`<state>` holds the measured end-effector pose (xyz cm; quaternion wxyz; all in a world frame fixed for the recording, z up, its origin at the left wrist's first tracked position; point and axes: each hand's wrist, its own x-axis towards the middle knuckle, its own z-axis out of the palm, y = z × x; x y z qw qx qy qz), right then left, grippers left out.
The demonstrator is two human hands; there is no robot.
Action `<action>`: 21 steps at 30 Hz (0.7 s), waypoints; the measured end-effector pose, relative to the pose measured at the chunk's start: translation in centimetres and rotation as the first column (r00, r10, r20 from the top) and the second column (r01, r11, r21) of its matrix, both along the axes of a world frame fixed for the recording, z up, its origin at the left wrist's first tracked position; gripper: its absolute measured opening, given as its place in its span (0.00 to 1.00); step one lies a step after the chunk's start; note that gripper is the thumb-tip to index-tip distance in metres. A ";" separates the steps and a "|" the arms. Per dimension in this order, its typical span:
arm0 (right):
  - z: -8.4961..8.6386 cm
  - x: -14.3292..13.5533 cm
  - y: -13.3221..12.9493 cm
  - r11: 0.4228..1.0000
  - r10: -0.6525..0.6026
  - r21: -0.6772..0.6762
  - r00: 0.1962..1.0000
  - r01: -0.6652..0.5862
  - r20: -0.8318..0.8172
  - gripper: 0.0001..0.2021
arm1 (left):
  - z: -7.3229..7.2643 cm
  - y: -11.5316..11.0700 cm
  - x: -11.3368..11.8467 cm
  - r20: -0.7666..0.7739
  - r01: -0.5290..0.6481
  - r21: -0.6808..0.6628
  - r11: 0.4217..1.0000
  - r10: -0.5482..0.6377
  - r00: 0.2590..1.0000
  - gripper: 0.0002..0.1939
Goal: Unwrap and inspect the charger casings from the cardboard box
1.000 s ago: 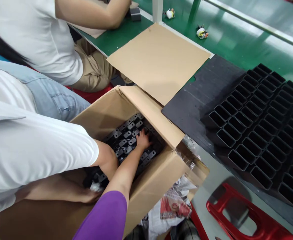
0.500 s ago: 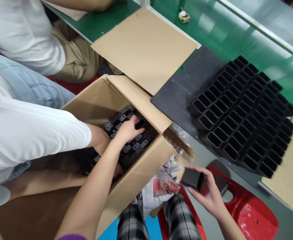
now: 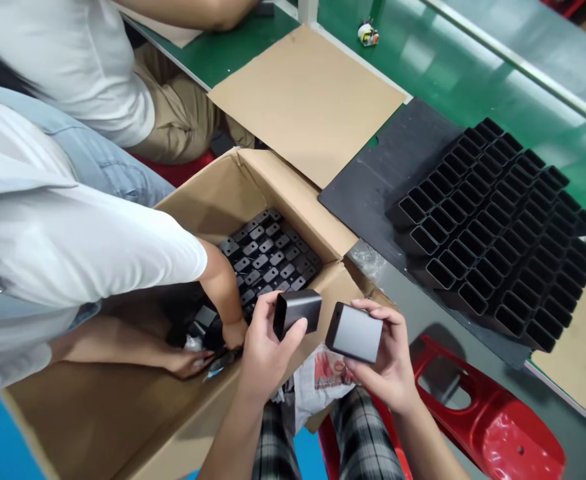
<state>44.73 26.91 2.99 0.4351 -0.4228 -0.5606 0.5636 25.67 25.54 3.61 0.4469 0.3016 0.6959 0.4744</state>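
Observation:
My left hand is closed around a black rectangular case, its hollow end turned to the left. Close beside it, a second black case sits between the thumb and fingers of my right hand, broad flat side showing. The two cases are apart, held over the near edge of an open cardboard box. Inside that box stand rows of similar black cases, small holes visible in their upper ends.
A co-worker's hands reach into the box from the left. Many hollow black cases stand on a black board at the right. Cardboard lies on the green table. A red stool is at lower right.
My left hand has come up out of the box with a black case. My right hand has brought its case left and up, and the two now face each other.

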 end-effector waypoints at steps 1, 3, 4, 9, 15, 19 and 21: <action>-0.1 0.1 0.0 1.000 -0.009 -0.012 1.000 0.009 -0.007 0.23 | 0.1 -0.1 -0.1 0.033 -0.017 -0.003 1.000 0.017 0.999 0.18; -0.5 0.1 -0.1 0.999 -0.018 -0.038 1.000 0.018 -0.017 0.24 | 0.3 -0.4 -0.2 0.096 -0.025 -0.024 0.999 0.028 0.995 0.19; -0.6 0.1 -0.2 0.999 -0.017 -0.051 1.000 0.016 -0.022 0.24 | 0.4 -0.6 -0.2 0.124 -0.021 -0.039 0.999 0.026 0.992 0.19; -0.8 -0.3 -0.9 1.000 0.020 -0.003 1.000 -0.020 0.010 0.23 | -0.8 -2.2 0.3 0.368 -0.016 -0.105 0.994 0.054 0.928 0.21; 0.7 -0.7 -1.6 0.943 0.020 0.293 0.904 -0.160 0.427 0.30 | -1.9 -3.8 1.1 0.410 -0.064 -0.038 0.997 0.074 0.909 0.30; 1.1 -0.9 -1.6 0.866 -0.022 0.425 0.829 -0.264 0.558 0.36 | -1.0 -4.8 1.9 0.307 0.113 0.062 0.992 -0.127 0.943 0.35; 0.9 -0.8 -1.3 0.847 -0.040 0.455 0.820 -0.276 0.571 0.35 | -0.7 -5.3 2.2 0.317 0.212 0.094 0.973 -0.231 0.920 0.35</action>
